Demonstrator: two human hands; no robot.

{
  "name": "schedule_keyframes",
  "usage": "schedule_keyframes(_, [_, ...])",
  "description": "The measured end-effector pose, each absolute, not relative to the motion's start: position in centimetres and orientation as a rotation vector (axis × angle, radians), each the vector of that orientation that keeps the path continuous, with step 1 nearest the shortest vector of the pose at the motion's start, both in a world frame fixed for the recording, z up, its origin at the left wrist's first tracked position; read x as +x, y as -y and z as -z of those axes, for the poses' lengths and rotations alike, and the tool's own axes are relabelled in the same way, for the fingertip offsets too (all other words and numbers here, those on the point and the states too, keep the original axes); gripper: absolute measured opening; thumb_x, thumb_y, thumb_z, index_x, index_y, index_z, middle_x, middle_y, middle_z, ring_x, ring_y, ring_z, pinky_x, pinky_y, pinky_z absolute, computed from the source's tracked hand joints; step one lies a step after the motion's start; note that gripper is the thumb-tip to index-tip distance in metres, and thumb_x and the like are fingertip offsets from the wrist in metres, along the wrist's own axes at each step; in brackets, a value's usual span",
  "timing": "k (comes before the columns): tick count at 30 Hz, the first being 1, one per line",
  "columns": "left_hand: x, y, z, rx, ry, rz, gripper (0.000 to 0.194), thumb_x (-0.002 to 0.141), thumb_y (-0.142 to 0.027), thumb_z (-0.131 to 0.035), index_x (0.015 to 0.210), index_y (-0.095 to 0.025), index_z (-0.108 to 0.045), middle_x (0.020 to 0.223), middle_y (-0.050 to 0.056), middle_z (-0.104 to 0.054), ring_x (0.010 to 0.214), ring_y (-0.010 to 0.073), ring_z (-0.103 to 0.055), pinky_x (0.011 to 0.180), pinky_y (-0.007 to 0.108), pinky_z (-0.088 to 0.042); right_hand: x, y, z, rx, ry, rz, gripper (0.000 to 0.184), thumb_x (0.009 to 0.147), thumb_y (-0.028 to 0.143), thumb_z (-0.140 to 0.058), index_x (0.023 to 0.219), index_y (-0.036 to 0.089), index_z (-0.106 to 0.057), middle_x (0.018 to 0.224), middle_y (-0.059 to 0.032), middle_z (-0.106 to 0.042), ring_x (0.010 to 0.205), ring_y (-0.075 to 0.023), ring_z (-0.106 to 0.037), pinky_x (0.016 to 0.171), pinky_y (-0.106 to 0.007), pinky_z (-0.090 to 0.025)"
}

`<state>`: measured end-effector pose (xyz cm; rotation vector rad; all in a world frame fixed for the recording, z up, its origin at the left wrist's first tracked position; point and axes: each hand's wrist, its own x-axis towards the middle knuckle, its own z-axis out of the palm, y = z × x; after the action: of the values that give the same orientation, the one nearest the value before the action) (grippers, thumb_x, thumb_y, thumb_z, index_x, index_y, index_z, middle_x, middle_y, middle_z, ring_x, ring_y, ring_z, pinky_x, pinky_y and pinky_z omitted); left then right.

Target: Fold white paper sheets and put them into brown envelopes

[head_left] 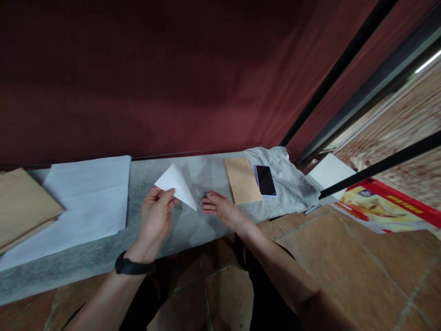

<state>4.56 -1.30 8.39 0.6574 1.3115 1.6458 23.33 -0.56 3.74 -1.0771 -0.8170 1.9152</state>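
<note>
My left hand [159, 211] pinches a folded white paper triangle [177, 184] by its lower left edge, thumb on top. The paper is held over a grey cloth-covered bench [206, 172]. Just right of the paper's lower corner, my right hand [218, 208] hovers with its fingers stretched out and nothing in them; a small gap parts it from the paper. Beyond that hand lie a brown paper envelope or booklet [243, 180] and a phone [265, 180] with a dark screen, side by side on the cloth. A black band [132, 265] circles my left wrist.
Large white sheets [93, 197] lie on the bench at left, partly under a stack of brown paper [25, 207]. A dark red wall [155, 92] rises behind. Black bars [337, 76] and a colourful printed box [386, 204] stand at right. Tiled floor [327, 257] lies in front.
</note>
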Motion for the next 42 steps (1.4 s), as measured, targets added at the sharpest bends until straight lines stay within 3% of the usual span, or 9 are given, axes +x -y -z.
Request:
schedule_keyframes(6, [4.3, 2.0, -7.9, 0.505, -1.208, -1.499, 0.027, 0.057, -0.021, -0.078, 0.068, -0.022, -0.054, 0.086, -0.002, -0.073, 0.085, 0.0164, -0.070, 0.078, 0.033, -0.058, 22.3, 0.6, -3.9, -1.031, 0.777, -1.885, 0.043, 0.077, 0.049, -0.077, 0.105, 0.020, -0.065, 0.095, -0.0043, -0.072, 0.074, -0.0166, -0.068, 0.069, -0.030, -0.058])
schedule_keyframes(14, [2.0, 1.8, -6.2, 0.680, -1.459, -1.362, 0.038, 0.055, -0.029, -0.080, 0.089, -0.021, -0.065, 0.077, -0.003, -0.068, 0.066, 0.0124, -0.062, 0.056, 0.023, -0.046, 23.5, -0.9, -3.2, -1.242, 1.183, -1.461, 0.016, 0.080, 0.035, -0.070, 0.082, 0.020, -0.063, 0.057, 0.0072, -0.052, 0.050, -0.0097, -0.047, 0.047, -0.021, -0.039])
schedule_keyframes(17, [0.9, 1.6, -5.2, 0.923, -1.569, -1.257, 0.050, 0.061, -0.033, -0.076, 0.107, -0.020, -0.063, 0.067, -0.006, -0.063, 0.059, 0.0126, -0.057, 0.054, 0.024, -0.042, 24.1, -0.9, -3.0, -1.420, 1.481, -1.223, 0.014, 0.087, 0.029, -0.062, 0.097, 0.020, -0.065, 0.065, 0.0058, -0.058, 0.057, -0.0116, -0.054, 0.053, -0.022, -0.042])
schedule_keyframes(21, [0.5, 1.6, -4.0, 1.282, -1.721, -0.986, 0.065, 0.070, -0.033, -0.069, 0.131, -0.018, -0.053, 0.063, -0.007, -0.062, 0.055, 0.0148, -0.055, 0.057, 0.028, -0.041, 24.4, -0.5, -3.5, -1.699, 1.750, -0.884, 0.048, 0.092, 0.027, -0.059, 0.138, 0.021, -0.052, 0.084, -0.0005, -0.070, 0.077, -0.0186, -0.067, 0.072, -0.028, -0.050])
schedule_keyframes(24, [0.7, 1.7, -3.8, 1.475, -1.845, -0.768, 0.066, 0.077, -0.031, -0.064, 0.139, -0.017, -0.048, 0.066, -0.005, -0.063, 0.060, 0.0166, -0.058, 0.061, 0.029, -0.042, 24.2, -0.3, -4.3, -1.852, 1.958, -0.696, 0.059, 0.094, 0.026, -0.056, 0.151, 0.020, -0.040, 0.097, -0.0061, -0.073, 0.090, -0.0230, -0.070, 0.082, -0.032, -0.052])
schedule_keyframes(29, [1.4, 2.3, -5.1, 1.664, -1.995, -0.368, 0.055, 0.087, -0.031, -0.055, 0.141, -0.021, -0.049, 0.080, 0.000, -0.069, 0.072, 0.0192, -0.064, 0.067, 0.030, -0.045, 23.7, -0.2, -4.6, -1.954, 2.143, -0.596, 0.054, 0.098, 0.027, -0.051, 0.151, 0.021, -0.042, 0.103, -0.0077, -0.075, 0.097, -0.0242, -0.072, 0.086, -0.032, -0.052])
schedule_keyframes(33, [1.8, 2.9, -5.6, 1.881, -2.091, -0.227, 0.045, 0.090, -0.030, -0.051, 0.133, -0.018, -0.059, 0.104, 0.010, -0.070, 0.096, 0.0266, -0.066, 0.086, 0.039, -0.050, 23.8, -0.2, -4.1, -1.943, 2.201, -0.509, 0.048, 0.099, 0.027, -0.048, 0.147, 0.020, -0.046, 0.108, -0.0087, -0.075, 0.098, -0.0232, -0.071, 0.087, -0.032, -0.053])
schedule_keyframes(37, [3.4, 3.6, -4.3, 2.251, -2.000, -0.416, 0.045, 0.094, -0.029, -0.044, 0.133, -0.013, -0.059, 0.138, 0.019, -0.058, 0.129, 0.0324, -0.053, 0.107, 0.047, -0.043, 23.9, 0.0, -3.9, -1.852, 2.209, -0.352, 0.043, 0.098, 0.025, -0.050, 0.140, 0.018, -0.055, 0.119, -0.0128, -0.070, 0.106, -0.0254, -0.068, 0.093, -0.035, -0.052])
schedule_keyframes(42, [6.2, 4.7, -1.6, 2.512, -1.703, -0.429, 0.056, 0.099, -0.033, -0.033, 0.148, -0.008, -0.044, 0.160, 0.018, -0.038, 0.151, 0.0284, -0.028, 0.122, 0.050, -0.028, 22.7, 0.9, -3.4, -1.459, 2.269, -0.353, 0.043, 0.106, 0.034, -0.038, 0.140, 0.018, -0.057, 0.137, -0.0108, -0.062, 0.129, -0.0215, -0.056, 0.110, -0.035, -0.045])
